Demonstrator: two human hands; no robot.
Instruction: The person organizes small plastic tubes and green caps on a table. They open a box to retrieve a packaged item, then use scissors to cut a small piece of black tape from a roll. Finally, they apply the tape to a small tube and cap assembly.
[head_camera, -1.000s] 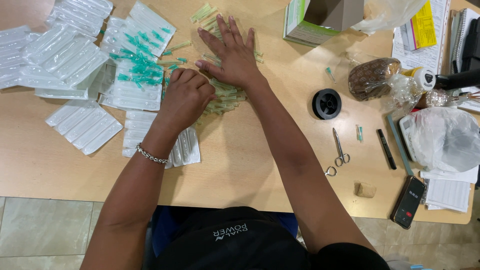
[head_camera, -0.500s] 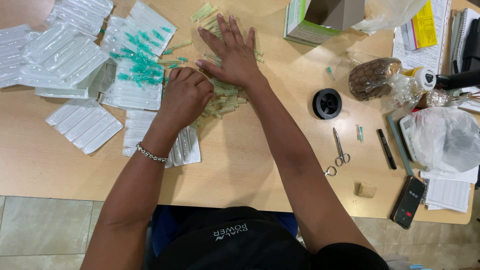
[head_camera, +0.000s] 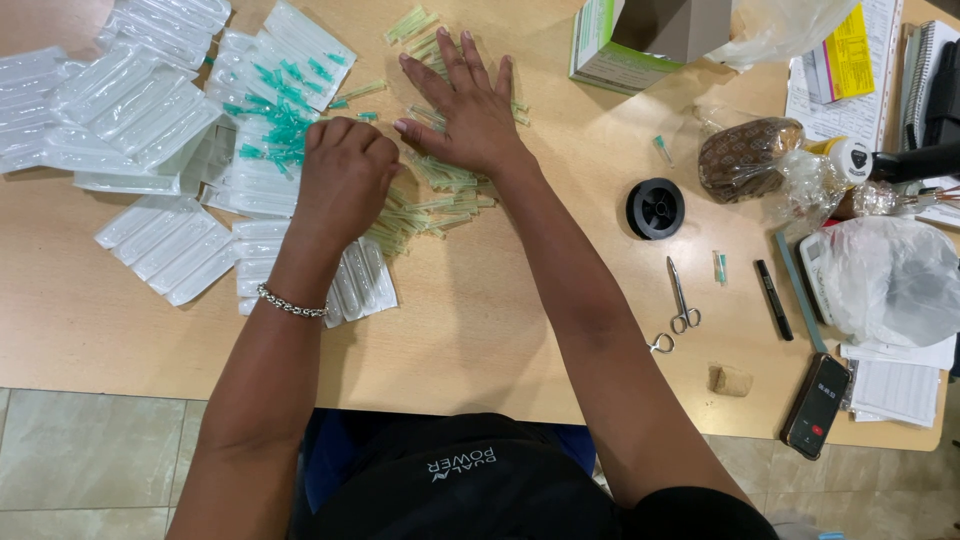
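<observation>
Pressing flat on a wooden table (head_camera: 480, 330), the right hand (head_camera: 468, 112) lies palm down with fingers spread over a loose heap of pale yellow-green capped needles (head_camera: 440, 205), gripping nothing. The left hand (head_camera: 343, 178), just beside it and nearly touching at the thumb, is curled into a loose fist over the near edge of the same heap; whether anything is pinched inside the closed fingers cannot be told. A silver bracelet (head_camera: 291, 303) circles the left wrist.

The heap sits near the middle of the table's far half, under and between both hands, with a few strays (head_camera: 410, 24) scattered beyond the right fingertips. To the left spread clear blister packs (head_camera: 130, 110), some stacked, and a cluster of teal-hubbed needles (head_camera: 280, 120) rests among them. More flat blister strips (head_camera: 165, 245) lie nearer the table's front edge, partly under the left forearm.

To the right of the arms, well apart from the heap, lie a black spool (head_camera: 656, 208), small scissors (head_camera: 681, 298), a black pen (head_camera: 772, 298), a dark phone (head_camera: 817, 404) at the front edge and a small tan block (head_camera: 730, 379). A green-and-white carton (head_camera: 612, 45) stands open at the far edge, and crumpled plastic bags (head_camera: 890, 280) and papers (head_camera: 895, 390) crowd the right end.
</observation>
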